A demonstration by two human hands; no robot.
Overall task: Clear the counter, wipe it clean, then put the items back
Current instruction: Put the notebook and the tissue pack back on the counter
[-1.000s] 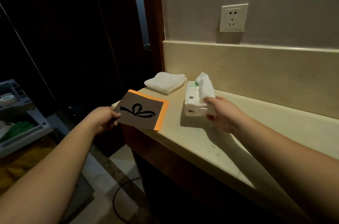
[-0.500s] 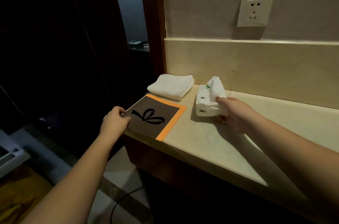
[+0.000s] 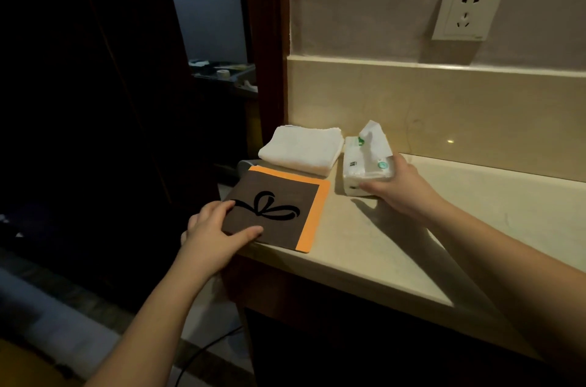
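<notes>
A brown and orange card (image 3: 285, 215) with a black bow drawing lies flat at the left end of the beige counter (image 3: 444, 228). My left hand (image 3: 215, 234) rests on the card's near left corner, thumb on top. A white tissue pack (image 3: 364, 168) stands on the counter to the right of the card. My right hand (image 3: 396, 190) grips the pack from its right side. A folded white towel (image 3: 301, 149) lies in the back left corner, beside the pack.
The counter's left edge drops to a dark doorway and floor, where a black cable (image 3: 203, 351) lies. A beige backsplash (image 3: 444, 107) and a wall socket (image 3: 466, 11) stand behind the counter. A cart with small items (image 3: 225, 69) shows through the doorway.
The card has come from the air at the counter's left edge down flat onto the counter. The tissue pack has moved back beside the towel, still in my right hand.
</notes>
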